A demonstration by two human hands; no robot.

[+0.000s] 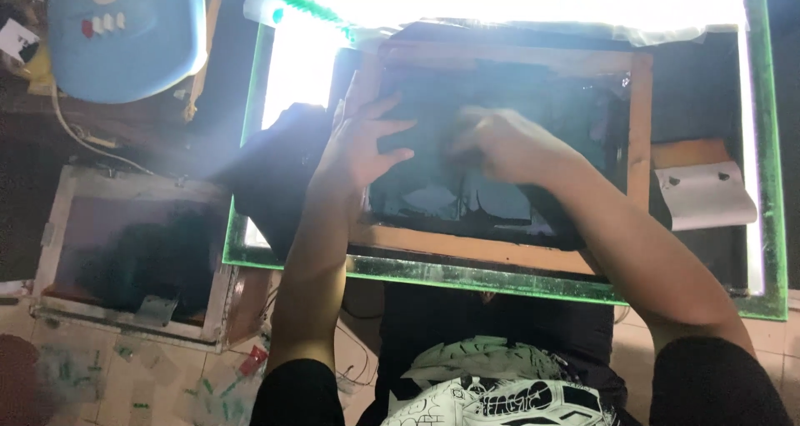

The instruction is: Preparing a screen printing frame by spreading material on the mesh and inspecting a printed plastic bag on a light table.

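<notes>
While both hands press on the screen: the wooden-framed printing screen [500,251] lies flat on a lit glass tabletop [500,280] with a green-glowing edge.
Left hand: the left hand [362,143] is released, fingers spread and palm down, resting on the dark mesh near the frame's left rail.
Right hand: the right hand [500,143] is blurred; it lies on the middle of the mesh, fingers curled, and whether it grasps anything cannot be told.
Screen: dark mesh inside a pale wood frame, with lighter shapes showing through along its near edge.
Dark cloth: a black cloth [275,172] lies just beside the frame's left side, partly under the left forearm.
White clamp piece: a pale curved piece [704,194] with two dark dots sits on the tabletop to the right of the frame, apart from both hands.
Second screen: another framed screen [133,251] with a dark mesh rests lower, to the left of the tabletop, well apart from the hands.
Blue object: a light blue rounded appliance [125,34] sits at the upper left.
Floor: pale tiles [125,384] with green smears.
</notes>
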